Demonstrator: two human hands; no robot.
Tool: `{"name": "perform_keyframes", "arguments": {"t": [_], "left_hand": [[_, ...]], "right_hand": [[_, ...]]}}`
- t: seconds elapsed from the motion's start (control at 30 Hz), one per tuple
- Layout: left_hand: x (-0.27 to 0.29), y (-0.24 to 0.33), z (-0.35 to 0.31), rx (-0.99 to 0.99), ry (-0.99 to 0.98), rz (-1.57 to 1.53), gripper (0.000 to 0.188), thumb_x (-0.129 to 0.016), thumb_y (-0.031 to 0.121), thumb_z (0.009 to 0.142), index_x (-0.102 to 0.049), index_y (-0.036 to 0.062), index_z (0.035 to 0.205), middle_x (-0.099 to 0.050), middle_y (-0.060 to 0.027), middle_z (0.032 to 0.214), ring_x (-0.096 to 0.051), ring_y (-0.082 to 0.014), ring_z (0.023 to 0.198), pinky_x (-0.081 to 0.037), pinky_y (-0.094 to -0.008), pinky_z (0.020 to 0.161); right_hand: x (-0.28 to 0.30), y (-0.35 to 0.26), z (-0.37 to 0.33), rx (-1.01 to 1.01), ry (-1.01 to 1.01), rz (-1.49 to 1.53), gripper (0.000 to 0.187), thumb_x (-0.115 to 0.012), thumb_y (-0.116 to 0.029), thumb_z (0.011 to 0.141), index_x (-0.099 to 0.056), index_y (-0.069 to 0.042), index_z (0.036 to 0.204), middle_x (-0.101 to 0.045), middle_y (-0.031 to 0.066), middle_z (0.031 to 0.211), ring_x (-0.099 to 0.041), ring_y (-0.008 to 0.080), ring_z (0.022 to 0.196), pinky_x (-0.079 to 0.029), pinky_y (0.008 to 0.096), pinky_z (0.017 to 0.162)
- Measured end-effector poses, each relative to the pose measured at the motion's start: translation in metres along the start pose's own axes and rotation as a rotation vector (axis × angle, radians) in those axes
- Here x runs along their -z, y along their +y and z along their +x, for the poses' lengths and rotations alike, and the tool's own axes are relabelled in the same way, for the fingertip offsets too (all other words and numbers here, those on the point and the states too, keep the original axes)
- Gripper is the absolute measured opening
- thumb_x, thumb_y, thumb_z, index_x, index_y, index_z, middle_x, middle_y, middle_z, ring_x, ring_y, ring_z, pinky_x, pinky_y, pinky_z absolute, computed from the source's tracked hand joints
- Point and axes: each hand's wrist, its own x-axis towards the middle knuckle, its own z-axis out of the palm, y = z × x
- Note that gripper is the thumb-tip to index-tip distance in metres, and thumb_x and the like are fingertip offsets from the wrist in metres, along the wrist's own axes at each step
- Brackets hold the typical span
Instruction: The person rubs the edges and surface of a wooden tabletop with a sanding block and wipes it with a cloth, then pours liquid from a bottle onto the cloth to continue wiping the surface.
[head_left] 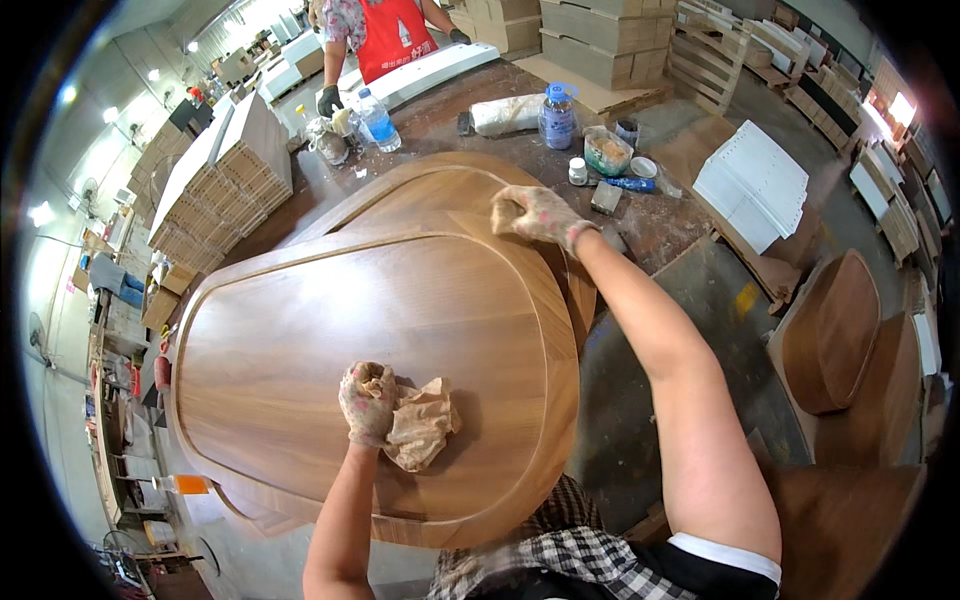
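Note:
My left hand (366, 402), in a patterned work glove, grips a crumpled beige rag (424, 424). The rag spreads over the near middle of a large rounded wooden panel (290, 330) with a groove running around its border. Another rounded wooden panel (440, 176) shows from beneath its far edge. My right hand (540, 216), also gloved, is over the far right edge of the panels. Its fingers are curled together, and what they hold, if anything, is hidden.
On the dark worktable beyond are water bottles (378, 122), a blue-capped jug (558, 117), a plastic tub (607, 150) and a white roll (507, 115). Stacked boards (220, 180) stand left, white panels (752, 187) right. A person in a red apron (395, 38) works opposite.

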Motion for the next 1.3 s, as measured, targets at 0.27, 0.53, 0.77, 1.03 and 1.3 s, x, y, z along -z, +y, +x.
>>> {"name": "perform_keyframes", "arguments": {"t": [0.27, 0.53, 0.77, 1.03, 1.3], "left_hand": [[0.004, 0.001, -0.004, -0.02, -0.001, 0.042, 0.015, -0.073, 0.017, 0.085, -0.063, 0.0055, 0.081, -0.064, -0.0123, 0.082, -0.063, -0.0351, 0.082, -0.05, -0.0449, 0.074], [0.003, -0.018, 0.002, -0.074, -0.019, 0.075, 0.021, -0.071, 0.025, 0.09, -0.065, 0.0055, 0.085, -0.066, -0.015, 0.084, -0.064, -0.0376, 0.081, -0.05, -0.0465, 0.075], [0.0, -0.012, 0.005, -0.044, -0.05, 0.026, 0.019, -0.072, 0.024, 0.089, -0.065, 0.0062, 0.084, -0.066, -0.0142, 0.085, -0.064, -0.0351, 0.084, -0.05, -0.0457, 0.076], [-0.009, -0.02, 0.006, -0.045, -0.054, 0.003, 0.029, -0.069, 0.036, 0.092, -0.066, 0.0062, 0.092, -0.068, -0.0158, 0.092, -0.065, -0.0364, 0.087, -0.051, -0.0459, 0.079], [-0.011, -0.019, 0.014, -0.112, -0.077, 0.034, 0.026, -0.069, 0.035, 0.09, -0.069, 0.0093, 0.093, -0.07, -0.015, 0.095, -0.066, -0.0375, 0.094, -0.052, -0.0463, 0.082]], "right_hand": [[-0.007, -0.043, -0.245, -0.158, 0.054, 0.425, 0.044, -0.079, -0.008, 0.08, -0.065, -0.004, 0.122, -0.071, 0.0049, 0.115, -0.066, 0.0158, 0.109, -0.053, 0.0342, 0.098], [-0.008, -0.067, -0.217, -0.1, 0.272, 0.192, 0.044, -0.076, -0.009, 0.082, -0.064, -0.003, 0.123, -0.069, 0.0118, 0.117, -0.067, 0.0249, 0.107, -0.053, 0.0364, 0.093], [-0.058, -0.099, -0.288, -0.098, 0.33, 0.116, 0.035, -0.078, -0.009, 0.084, -0.066, -0.004, 0.116, -0.069, 0.0118, 0.112, -0.068, 0.0262, 0.103, -0.054, 0.0368, 0.092], [-0.102, -0.178, -0.351, -0.242, 0.481, 0.119, 0.035, -0.077, -0.008, 0.082, -0.066, -0.004, 0.114, -0.068, 0.0125, 0.111, -0.067, 0.0264, 0.104, -0.054, 0.0386, 0.092], [-0.214, -0.248, -0.401, -0.082, 0.423, 0.033, 0.033, -0.077, -0.009, 0.08, -0.064, -0.007, 0.111, -0.066, 0.0099, 0.107, -0.065, 0.0238, 0.103, -0.052, 0.0361, 0.088]]}}
